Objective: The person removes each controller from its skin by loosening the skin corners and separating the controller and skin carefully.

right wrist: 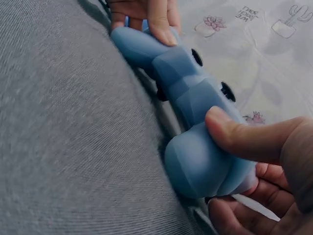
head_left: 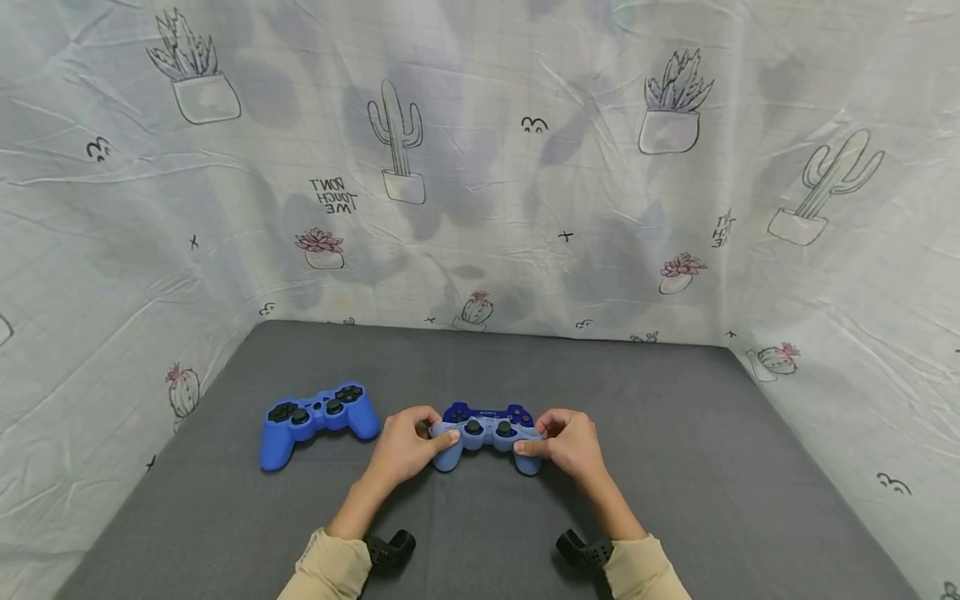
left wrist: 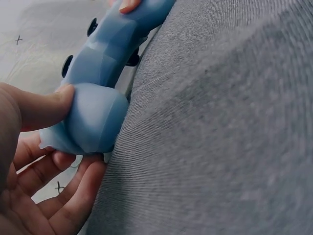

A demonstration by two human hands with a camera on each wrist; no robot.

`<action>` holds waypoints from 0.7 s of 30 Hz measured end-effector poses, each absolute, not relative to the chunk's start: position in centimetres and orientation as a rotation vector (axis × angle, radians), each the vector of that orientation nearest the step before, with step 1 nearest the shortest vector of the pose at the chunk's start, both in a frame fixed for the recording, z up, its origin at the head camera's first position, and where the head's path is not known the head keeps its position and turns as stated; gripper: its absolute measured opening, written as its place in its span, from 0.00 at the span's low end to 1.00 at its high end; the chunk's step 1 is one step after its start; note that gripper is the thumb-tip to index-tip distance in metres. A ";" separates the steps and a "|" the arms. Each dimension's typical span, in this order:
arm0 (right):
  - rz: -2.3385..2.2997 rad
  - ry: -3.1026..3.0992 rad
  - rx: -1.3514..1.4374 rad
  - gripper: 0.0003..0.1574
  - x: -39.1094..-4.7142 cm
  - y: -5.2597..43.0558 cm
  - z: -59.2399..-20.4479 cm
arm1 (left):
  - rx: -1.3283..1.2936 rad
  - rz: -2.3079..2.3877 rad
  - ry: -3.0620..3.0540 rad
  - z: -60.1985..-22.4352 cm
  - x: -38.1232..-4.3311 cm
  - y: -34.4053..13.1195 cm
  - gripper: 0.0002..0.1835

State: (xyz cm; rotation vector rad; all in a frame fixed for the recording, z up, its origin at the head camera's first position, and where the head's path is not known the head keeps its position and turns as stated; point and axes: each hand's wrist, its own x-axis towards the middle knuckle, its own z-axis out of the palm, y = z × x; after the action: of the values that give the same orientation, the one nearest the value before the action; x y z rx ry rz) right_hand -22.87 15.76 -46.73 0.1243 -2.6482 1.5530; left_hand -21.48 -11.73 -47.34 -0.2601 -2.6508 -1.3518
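Observation:
Both hands hold a game controller (head_left: pixel 489 427) at the middle of the grey table. Its upper part is dark blue with a SONY mark; what looks like a soft light-blue cover (left wrist: pixel 98 115) wraps the lower part and grips. My left hand (head_left: pixel 405 446) pinches the left end, thumb on top and fingers beneath. At the right end my right hand (head_left: pixel 573 448) pinches likewise, its thumb (right wrist: pixel 227 129) pressing the light-blue surface. Two black thumbsticks stand up between the thumbs. The controller's underside is mostly hidden. A second, bright blue controller (head_left: pixel 318 418) lies left of my left hand.
The grey cloth-covered table (head_left: pixel 675 467) spreads around the hands. White sheeting (head_left: pixel 487 208) printed with potted cacti rises behind and along both sides. Each wrist carries a black strapped device, the left one (head_left: pixel 392 547) close to the tabletop.

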 end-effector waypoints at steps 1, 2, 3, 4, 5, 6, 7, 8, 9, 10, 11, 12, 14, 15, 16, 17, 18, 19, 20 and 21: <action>1.550 -2.650 0.126 0.25 -22.9 15.8 -46.7 | -0.266 -1.361 -2.644 -47.3 -21.5 -11.8 0.13; 1.543 -2.653 0.130 0.25 -22.9 15.8 -46.7 | -0.270 -1.371 -2.639 -47.3 -21.5 -11.8 0.13; 1.534 -2.657 0.134 0.25 -22.9 15.8 -46.7 | -0.271 -1.379 -2.638 -47.2 -21.5 -11.8 0.13; 1.528 -2.661 0.138 0.25 -22.8 15.8 -46.7 | -0.272 -1.387 -2.638 -47.2 -21.5 -11.8 0.13; 1.522 -2.665 0.141 0.24 -22.8 15.8 -46.7 | -0.272 -1.394 -2.639 -47.2 -21.5 -11.8 0.13; 1.516 -2.670 0.142 0.24 -22.7 15.8 -46.6 | -0.275 -1.396 -2.642 -47.2 -21.5 -11.8 0.13; 1.510 -2.674 0.146 0.24 -22.7 15.7 -46.6 | -0.271 -1.401 -2.645 -47.2 -21.5 -11.9 0.13; 1.500 -2.678 0.151 0.24 -22.7 15.7 -46.6 | -0.266 -1.408 -2.646 -47.2 -21.4 -11.9 0.13; 1.496 -2.681 0.154 0.24 -22.6 15.7 -46.6 | -0.258 -1.413 -2.650 -47.2 -21.4 -11.9 0.13; 1.487 -2.683 0.161 0.24 -22.6 15.7 -46.6 | -0.252 -1.418 -2.654 -47.3 -21.4 -11.9 0.13; 1.487 -2.686 0.166 0.24 -22.5 15.7 -46.6 | -0.250 -1.424 -2.656 -47.3 -21.4 -11.9 0.13; 1.487 -2.689 0.164 0.23 -22.5 15.7 -46.7 | -0.253 -1.425 -2.658 -47.4 -21.3 -11.9 0.13; 1.495 -2.692 0.165 0.23 -22.5 15.8 -46.7 | -0.251 -1.438 -2.660 -47.4 -21.3 -11.9 0.13; 1.500 -2.690 0.166 0.23 -22.5 15.8 -46.8 | -0.251 -1.438 -2.660 -47.4 -21.3 -11.9 0.13; 1.500 -2.688 0.170 0.23 -22.5 15.8 -46.7 | -0.255 -1.436 -2.656 -47.3 -21.4 -11.9 0.13; 1.507 -2.686 0.169 0.23 -22.6 15.8 -46.7 | -0.259 -1.436 -2.650 -47.3 -21.4 -11.9 0.13; 1.508 -2.685 0.168 0.23 -22.7 15.8 -46.7 | -0.260 -1.433 -2.647 -47.2 -21.5 -11.9 0.13; 1.510 -2.683 0.172 0.23 -22.7 15.8 -46.7 | -0.256 -1.435 -2.645 -47.2 -21.5 -11.9 0.13; 1.510 -2.684 0.174 0.23 -22.8 15.8 -46.6 | -0.254 -1.432 -2.644 -47.2 -21.5 -11.9 0.13; 1.507 -2.687 0.174 0.23 -22.8 15.8 -46.6 | -0.253 -1.430 -2.643 -47.2 -21.5 -11.9 0.13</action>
State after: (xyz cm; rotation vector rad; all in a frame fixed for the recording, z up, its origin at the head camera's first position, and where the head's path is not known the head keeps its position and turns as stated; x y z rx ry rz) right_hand -22.78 15.77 -46.62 0.1741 -2.6868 1.5069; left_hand -21.55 -11.93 -47.16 -0.2535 -2.6429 -1.4304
